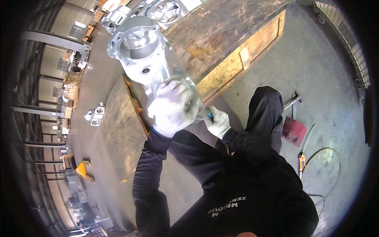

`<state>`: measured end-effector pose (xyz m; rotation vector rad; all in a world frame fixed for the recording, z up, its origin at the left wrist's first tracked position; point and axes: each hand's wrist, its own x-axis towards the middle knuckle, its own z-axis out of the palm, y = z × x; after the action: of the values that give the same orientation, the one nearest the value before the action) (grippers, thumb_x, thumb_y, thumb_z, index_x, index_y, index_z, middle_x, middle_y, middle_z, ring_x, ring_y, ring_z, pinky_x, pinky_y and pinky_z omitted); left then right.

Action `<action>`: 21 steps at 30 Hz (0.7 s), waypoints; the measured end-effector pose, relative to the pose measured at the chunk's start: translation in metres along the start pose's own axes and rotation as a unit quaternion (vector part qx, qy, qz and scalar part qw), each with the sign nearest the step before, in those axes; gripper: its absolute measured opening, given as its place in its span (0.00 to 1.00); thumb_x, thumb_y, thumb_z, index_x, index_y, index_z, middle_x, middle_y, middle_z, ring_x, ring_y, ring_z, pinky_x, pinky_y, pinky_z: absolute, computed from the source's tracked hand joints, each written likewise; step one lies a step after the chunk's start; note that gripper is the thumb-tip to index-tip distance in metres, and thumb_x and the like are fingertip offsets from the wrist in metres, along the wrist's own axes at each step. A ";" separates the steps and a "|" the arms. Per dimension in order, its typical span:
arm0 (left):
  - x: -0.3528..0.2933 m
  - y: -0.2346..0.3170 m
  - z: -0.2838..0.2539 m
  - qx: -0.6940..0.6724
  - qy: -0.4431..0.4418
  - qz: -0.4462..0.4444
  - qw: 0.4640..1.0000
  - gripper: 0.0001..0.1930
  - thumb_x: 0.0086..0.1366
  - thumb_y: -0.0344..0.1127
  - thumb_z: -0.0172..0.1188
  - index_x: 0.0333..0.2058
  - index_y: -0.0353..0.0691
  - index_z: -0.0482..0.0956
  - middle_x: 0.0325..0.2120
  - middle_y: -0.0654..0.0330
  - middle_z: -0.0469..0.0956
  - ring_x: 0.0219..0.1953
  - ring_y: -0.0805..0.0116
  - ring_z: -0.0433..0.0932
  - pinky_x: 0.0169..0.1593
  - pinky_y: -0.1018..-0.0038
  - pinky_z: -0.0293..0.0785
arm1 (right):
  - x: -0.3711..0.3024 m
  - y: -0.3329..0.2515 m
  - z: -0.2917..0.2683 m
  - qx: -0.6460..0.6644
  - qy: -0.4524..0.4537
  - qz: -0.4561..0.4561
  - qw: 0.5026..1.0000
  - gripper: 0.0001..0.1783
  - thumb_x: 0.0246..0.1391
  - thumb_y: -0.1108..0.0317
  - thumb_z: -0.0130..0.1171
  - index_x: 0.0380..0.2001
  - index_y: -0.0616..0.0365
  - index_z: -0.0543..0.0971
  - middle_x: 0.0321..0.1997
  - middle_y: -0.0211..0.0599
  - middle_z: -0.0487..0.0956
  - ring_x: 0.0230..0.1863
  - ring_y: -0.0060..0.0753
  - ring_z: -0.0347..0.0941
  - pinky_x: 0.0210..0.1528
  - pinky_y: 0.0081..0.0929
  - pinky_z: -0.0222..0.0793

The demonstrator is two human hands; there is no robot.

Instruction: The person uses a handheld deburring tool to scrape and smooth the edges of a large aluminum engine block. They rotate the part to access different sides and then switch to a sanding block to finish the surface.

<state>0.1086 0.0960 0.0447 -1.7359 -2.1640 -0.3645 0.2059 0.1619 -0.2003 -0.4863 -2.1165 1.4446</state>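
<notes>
A large silvery metal casting [147, 59] with a round, flanged opening slants up from my lap over the edge of a worn wooden surface. My left hand [173, 103], in a white knitted glove, lies bent over the narrower lower part of the casting and grips it. Beside the casting's lower end, my gloved right hand [219, 124] is closed around a slim tool with a blue part [210, 115]. Its kind I cannot make out, since the fingers and the casting hide most of it.
More castings [164, 11] stand at the far end of the wooden bench [221, 27]. Another small casting [95, 114] is near a brown board [122, 126] at left. On the floor at right are a hammer [293, 100], a red piece [294, 131] and an air gun [302, 161] with its hose.
</notes>
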 end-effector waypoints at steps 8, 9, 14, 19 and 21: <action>-0.005 0.000 0.004 0.028 0.011 0.001 1.000 0.06 0.53 0.34 0.72 0.29 0.41 0.86 0.29 0.57 0.84 0.45 0.54 0.83 0.56 0.59 0.77 | -0.028 -0.011 -0.009 0.019 0.036 0.006 0.999 0.12 0.60 0.59 0.71 0.40 0.51 0.82 0.31 0.44 0.85 0.34 0.55 0.85 0.35 0.45 0.80; -0.006 0.000 0.004 0.028 0.019 -0.005 0.999 0.06 0.54 0.34 0.72 0.29 0.41 0.86 0.29 0.57 0.84 0.44 0.54 0.82 0.55 0.59 0.76 | -0.032 -0.012 -0.011 0.037 0.029 -0.003 0.999 0.12 0.59 0.59 0.72 0.40 0.51 0.82 0.31 0.44 0.85 0.34 0.55 0.85 0.35 0.44 0.80; -0.010 0.000 0.005 0.048 0.040 0.024 0.998 0.05 0.57 0.34 0.71 0.28 0.41 0.85 0.29 0.58 0.82 0.42 0.57 0.81 0.54 0.61 0.75 | -0.056 -0.008 -0.028 -0.036 -0.013 -0.080 0.996 0.12 0.60 0.60 0.72 0.42 0.53 0.83 0.33 0.39 0.87 0.35 0.52 0.86 0.37 0.42 0.82; -0.013 0.003 -0.002 0.027 -0.014 -0.018 0.999 0.08 0.59 0.36 0.71 0.35 0.40 0.86 0.36 0.57 0.83 0.46 0.56 0.81 0.59 0.59 0.75 | -0.051 -0.003 -0.042 -0.015 0.047 -0.001 0.999 0.16 0.62 0.62 0.70 0.49 0.55 0.80 0.38 0.44 0.87 0.39 0.53 0.86 0.42 0.41 0.82; -0.022 0.002 -0.009 -0.004 0.068 -0.017 0.998 0.12 0.60 0.37 0.71 0.42 0.41 0.86 0.42 0.57 0.84 0.51 0.54 0.82 0.62 0.57 0.74 | -0.038 -0.003 -0.052 0.027 0.053 -0.009 0.998 0.18 0.62 0.65 0.70 0.53 0.56 0.78 0.41 0.44 0.86 0.42 0.48 0.86 0.46 0.37 0.80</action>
<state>0.1155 0.0734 0.0441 -1.6299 -2.1008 -0.4856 0.2675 0.1776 -0.1906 -0.5102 -1.9879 1.4307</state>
